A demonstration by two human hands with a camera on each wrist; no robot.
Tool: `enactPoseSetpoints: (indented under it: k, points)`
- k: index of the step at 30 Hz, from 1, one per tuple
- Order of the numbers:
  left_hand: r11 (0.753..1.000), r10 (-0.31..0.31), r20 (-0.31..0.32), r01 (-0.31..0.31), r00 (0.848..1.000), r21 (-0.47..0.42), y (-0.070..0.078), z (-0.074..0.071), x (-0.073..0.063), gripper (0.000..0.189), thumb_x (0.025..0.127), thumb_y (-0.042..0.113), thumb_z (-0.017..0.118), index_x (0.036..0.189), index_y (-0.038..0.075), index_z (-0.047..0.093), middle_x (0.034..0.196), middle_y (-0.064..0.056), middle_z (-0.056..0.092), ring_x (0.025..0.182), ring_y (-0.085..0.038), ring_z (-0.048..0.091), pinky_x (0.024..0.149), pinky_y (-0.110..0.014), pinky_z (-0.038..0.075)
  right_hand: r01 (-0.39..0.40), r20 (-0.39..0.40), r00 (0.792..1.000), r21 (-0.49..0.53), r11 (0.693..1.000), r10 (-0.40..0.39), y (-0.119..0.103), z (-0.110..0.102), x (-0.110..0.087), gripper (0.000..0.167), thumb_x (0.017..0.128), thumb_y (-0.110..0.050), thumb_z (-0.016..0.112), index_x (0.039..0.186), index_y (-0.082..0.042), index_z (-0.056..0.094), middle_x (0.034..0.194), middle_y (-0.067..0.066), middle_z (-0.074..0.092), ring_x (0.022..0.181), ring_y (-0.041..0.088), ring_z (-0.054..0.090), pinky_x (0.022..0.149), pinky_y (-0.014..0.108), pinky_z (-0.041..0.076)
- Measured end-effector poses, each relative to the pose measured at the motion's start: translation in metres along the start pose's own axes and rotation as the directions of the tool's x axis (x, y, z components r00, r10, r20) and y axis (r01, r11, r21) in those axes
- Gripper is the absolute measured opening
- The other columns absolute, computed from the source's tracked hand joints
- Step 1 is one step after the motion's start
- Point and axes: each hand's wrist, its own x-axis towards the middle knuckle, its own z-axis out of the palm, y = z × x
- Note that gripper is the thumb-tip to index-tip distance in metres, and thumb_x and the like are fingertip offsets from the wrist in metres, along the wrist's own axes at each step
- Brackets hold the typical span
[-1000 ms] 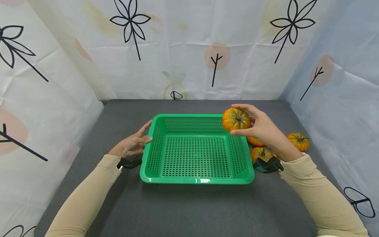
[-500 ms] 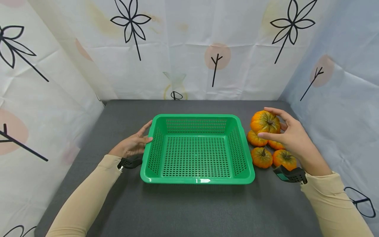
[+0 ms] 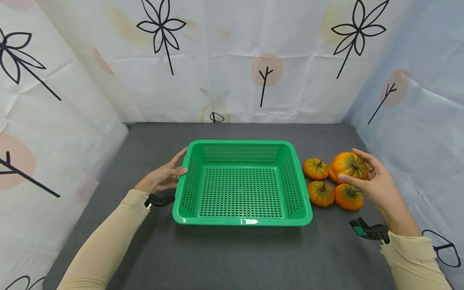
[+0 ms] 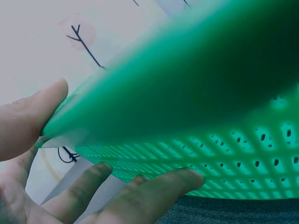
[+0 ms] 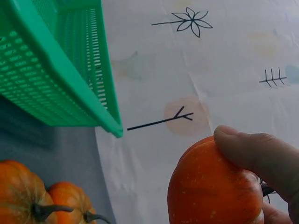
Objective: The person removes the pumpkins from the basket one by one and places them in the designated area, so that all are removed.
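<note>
My left hand (image 3: 163,175) grips the left rim of a green plastic basket (image 3: 243,222). In the left wrist view the thumb (image 4: 49,100) lies on the rim, with fingers under it against the perforated wall. The basket holds nothing. To its right my right hand (image 3: 378,189) holds a small orange pumpkin (image 3: 349,165) between thumb and fingers, over a group of similar pumpkins. In front of the hand are a near pumpkin (image 3: 349,197), a near-left pumpkin (image 3: 321,193) and a far-left pumpkin (image 3: 315,168). Other pumpkins are partly hidden behind the held one.
The grey tabletop (image 3: 232,257) stretches around the basket. White patterned cloth (image 3: 232,60) hangs behind the table and on both sides. The basket's right wall stands close beside the leftmost pumpkins.
My right hand has carried the pumpkin from above the basket's right rear corner rightward, then down over the other pumpkins. The left hand and basket have stayed in place.
</note>
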Motion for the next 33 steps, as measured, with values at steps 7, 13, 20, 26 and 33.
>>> enactPoseSetpoints:
  k: [7,13,20,26,33]
  points:
    - [1.000,-0.003,-0.003,0.003,1.000,0.013,0.003,0.004,-0.003,0.085,0.101,0.001,0.048,0.153,0.047,-0.002,0.129,-0.015,0.048,0.090,-0.021,0.069,0.081,-0.042,0.058,-0.067,-0.064,0.995,0.106,0.992,0.074,0.031,-0.009,-0.009,0.078,0.090,-0.028,0.071,0.150,-0.044,0.024,0.162,-0.011,0.000,0.147,0.034,-0.014,0.111,0.070,0.002]
    - [1.000,0.005,-0.012,-0.005,1.000,0.024,0.003,0.004,-0.005,0.085,0.100,0.002,0.049,0.153,0.047,-0.001,0.135,-0.015,0.044,0.091,-0.021,0.069,0.080,-0.041,0.059,-0.152,-0.114,0.980,0.113,0.982,0.164,0.052,-0.017,-0.015,0.081,0.089,-0.030,0.071,0.151,-0.044,0.022,0.163,-0.005,0.000,0.147,0.033,-0.013,0.114,0.065,0.009]
    - [0.999,0.015,-0.003,-0.015,1.000,0.047,0.001,0.000,-0.002,0.085,0.101,0.005,0.050,0.152,0.049,-0.001,0.137,-0.015,0.041,0.094,-0.022,0.069,0.082,-0.043,0.058,-0.241,-0.166,0.951,0.128,0.962,0.261,0.073,-0.024,-0.019,0.084,0.089,-0.034,0.070,0.152,-0.043,0.016,0.163,-0.002,-0.004,0.146,0.036,-0.015,0.112,0.068,0.006]
    - [1.000,0.006,-0.018,-0.005,1.000,0.030,0.002,0.003,-0.003,0.084,0.101,0.002,0.046,0.152,0.049,-0.001,0.140,-0.017,0.038,0.092,-0.022,0.069,0.080,-0.044,0.058,-0.306,-0.181,0.927,0.143,0.941,0.329,0.093,-0.028,-0.015,0.087,0.090,-0.040,0.068,0.155,-0.035,0.010,0.163,0.005,-0.007,0.146,0.036,-0.015,0.113,0.067,0.005]
    - [0.999,0.014,-0.005,-0.014,1.000,0.030,0.002,0.004,-0.003,0.083,0.102,0.001,0.045,0.153,0.048,-0.001,0.152,-0.022,0.024,0.096,-0.022,0.069,0.081,-0.041,0.058,-0.398,-0.195,0.889,0.120,0.909,0.415,0.115,-0.030,-0.005,0.093,0.089,-0.044,0.066,0.157,-0.017,0.008,0.161,0.019,-0.007,0.146,0.040,-0.013,0.114,0.065,0.006]
